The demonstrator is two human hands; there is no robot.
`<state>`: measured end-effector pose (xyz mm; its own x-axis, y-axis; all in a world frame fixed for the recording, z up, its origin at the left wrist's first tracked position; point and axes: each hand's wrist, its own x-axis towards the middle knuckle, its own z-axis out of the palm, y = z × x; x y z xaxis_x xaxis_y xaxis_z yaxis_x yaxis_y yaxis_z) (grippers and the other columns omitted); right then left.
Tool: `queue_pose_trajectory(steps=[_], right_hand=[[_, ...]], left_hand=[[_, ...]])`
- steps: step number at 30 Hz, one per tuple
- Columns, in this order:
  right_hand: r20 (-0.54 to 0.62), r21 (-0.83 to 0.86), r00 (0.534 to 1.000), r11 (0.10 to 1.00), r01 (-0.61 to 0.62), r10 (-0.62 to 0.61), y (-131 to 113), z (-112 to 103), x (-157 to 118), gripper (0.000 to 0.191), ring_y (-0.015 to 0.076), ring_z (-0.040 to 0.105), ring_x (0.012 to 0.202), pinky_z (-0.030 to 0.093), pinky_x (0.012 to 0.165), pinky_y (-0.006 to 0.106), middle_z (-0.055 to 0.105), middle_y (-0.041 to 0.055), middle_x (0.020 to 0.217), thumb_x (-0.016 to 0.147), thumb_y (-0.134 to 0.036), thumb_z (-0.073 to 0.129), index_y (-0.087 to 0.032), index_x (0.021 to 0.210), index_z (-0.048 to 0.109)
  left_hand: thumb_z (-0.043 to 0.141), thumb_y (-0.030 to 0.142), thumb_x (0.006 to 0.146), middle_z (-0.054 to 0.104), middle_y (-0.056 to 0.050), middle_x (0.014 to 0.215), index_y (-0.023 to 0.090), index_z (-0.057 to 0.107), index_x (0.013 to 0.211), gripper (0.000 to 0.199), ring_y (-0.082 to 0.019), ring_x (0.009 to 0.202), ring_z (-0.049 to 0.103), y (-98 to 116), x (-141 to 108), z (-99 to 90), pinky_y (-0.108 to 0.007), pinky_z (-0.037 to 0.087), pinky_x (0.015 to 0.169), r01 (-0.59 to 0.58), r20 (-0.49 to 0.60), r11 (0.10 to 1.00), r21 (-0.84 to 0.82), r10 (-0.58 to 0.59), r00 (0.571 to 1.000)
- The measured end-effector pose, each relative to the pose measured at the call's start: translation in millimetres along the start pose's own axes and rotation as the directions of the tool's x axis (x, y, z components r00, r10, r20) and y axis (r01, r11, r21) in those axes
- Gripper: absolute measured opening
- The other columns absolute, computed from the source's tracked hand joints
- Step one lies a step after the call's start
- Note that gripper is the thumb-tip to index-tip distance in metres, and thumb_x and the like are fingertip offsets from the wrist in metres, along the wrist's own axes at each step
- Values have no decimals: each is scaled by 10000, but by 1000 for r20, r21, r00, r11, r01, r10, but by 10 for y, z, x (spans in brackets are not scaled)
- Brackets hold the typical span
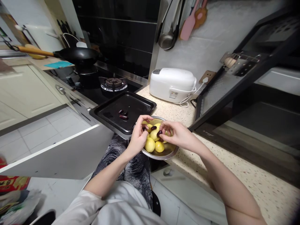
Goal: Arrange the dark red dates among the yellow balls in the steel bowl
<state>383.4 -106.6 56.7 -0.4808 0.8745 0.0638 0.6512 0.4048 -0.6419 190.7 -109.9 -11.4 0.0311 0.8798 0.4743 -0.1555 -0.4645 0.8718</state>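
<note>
The left grip (138,136) covered part of a dark oval piece (144,128) and of the rim of the metal bowl (170,152); the right grip (174,132) hid some yellow pieces (150,145). Beyond the right grip, the label (173,94) on the white appliance (174,79) was too small to read (its code included). Far left of the left grip, a red package (12,183) was cut off by the edge.

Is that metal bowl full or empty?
Partly full: yellow fruits sit in the metal bowl, but some of its inner wall shows. The right hand holds a dark oval fruit over them.
</note>
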Motion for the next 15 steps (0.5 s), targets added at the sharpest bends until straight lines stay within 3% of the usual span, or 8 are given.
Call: queue_pose_trajectory(steps=[7, 15], right_hand=[[108, -206, 993, 976, 74, -53, 24, 62, -1, 80, 218, 644, 937, 469, 833, 341, 724, 46, 981, 845, -221, 769, -202, 850, 692], [-19, -140, 993, 983, 117, -121, 59, 61, 20, 63, 189, 641, 823, 475, 740, 313, 718, 32, 915, 895, -250, 736, -205, 916, 697]], left_hand=[[480, 44, 646, 590, -68, 1192, 209, 564, 1151, 538, -204, 1158, 569, -13, -5, 6, -325, 484, 944, 11, -21, 1000, -22, -11, 1000], [655, 190, 883, 554, -95, 1285, 227, 508, 1204, 355, -222, 1277, 575, -10, -1, 42, -394, 513, 1112, 31, 9, 999, -19, -31, 999]])
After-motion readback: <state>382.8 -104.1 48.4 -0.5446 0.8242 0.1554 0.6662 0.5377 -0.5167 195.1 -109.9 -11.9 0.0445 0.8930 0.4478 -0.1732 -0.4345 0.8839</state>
